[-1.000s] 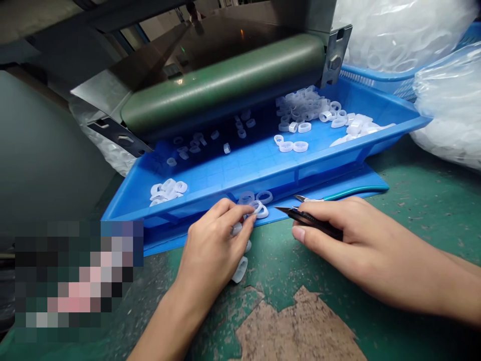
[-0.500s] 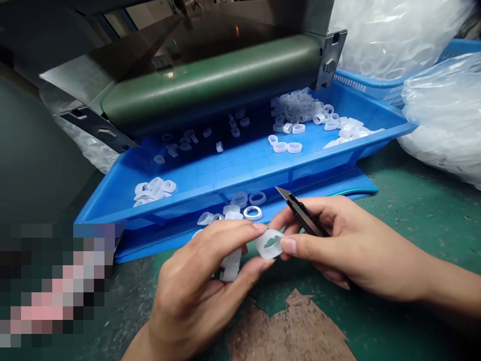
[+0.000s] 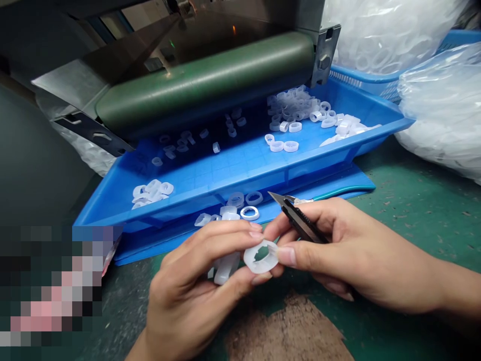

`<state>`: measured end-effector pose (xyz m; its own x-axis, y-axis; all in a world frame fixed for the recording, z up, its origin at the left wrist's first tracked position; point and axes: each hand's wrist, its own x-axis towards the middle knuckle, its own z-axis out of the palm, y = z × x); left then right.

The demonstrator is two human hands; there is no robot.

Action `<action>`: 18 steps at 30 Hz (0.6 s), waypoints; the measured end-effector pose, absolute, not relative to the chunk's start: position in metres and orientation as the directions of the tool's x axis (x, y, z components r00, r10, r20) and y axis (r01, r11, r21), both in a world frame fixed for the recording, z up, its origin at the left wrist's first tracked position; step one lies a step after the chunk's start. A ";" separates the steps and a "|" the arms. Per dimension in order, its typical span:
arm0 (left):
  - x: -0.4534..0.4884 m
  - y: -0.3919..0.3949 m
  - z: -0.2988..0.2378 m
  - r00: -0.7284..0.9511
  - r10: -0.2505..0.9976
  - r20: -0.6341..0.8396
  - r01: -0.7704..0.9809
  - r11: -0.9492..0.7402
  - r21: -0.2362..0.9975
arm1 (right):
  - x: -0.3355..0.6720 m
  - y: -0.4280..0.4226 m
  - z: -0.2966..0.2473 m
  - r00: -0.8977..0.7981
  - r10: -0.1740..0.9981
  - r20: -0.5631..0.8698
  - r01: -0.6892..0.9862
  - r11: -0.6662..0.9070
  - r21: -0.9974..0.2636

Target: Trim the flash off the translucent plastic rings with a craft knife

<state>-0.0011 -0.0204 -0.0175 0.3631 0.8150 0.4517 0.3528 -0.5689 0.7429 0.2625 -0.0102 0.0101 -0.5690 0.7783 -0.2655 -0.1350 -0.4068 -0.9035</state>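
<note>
My left hand [image 3: 195, 286] pinches a translucent white plastic ring [image 3: 260, 256] between thumb and fingers, with more white pieces [image 3: 225, 268] tucked in its palm. My right hand [image 3: 338, 245] also touches the ring with thumb and forefinger and grips black snips [image 3: 296, 220], blades pointing up and left. Both hands hover over the green table just in front of a blue tray [image 3: 240, 168]. Several loose rings [image 3: 240, 206] lie on the blue tray lid below the tray's front wall.
A green conveyor roller [image 3: 203, 82] overhangs the tray's back. Heaps of white rings [image 3: 296, 108] lie in the tray. Clear bags of rings [image 3: 443, 105] and a blue basket [image 3: 372, 77] stand at the right. Teal-handled pliers [image 3: 338, 193] lie by the tray. A worn brown patch [image 3: 289, 331] marks the table.
My left hand picked rings off the tray lid and lifted them toward me. My right hand rose with the snips and joined it on one ring, which has now tilted flatter.
</note>
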 end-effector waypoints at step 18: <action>-0.001 -0.020 -0.016 0.337 0.846 0.412 0.328 -0.516 0.791 | 0.263 -0.015 0.011 -0.527 0.824 -0.208 -0.044 -0.271 -0.962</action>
<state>-0.0015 -0.0198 -0.0162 0.3368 0.8464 0.4125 0.3282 -0.5162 0.7911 0.2627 -0.0146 0.0114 -0.5273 0.8238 -0.2081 -0.0438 -0.2709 -0.9616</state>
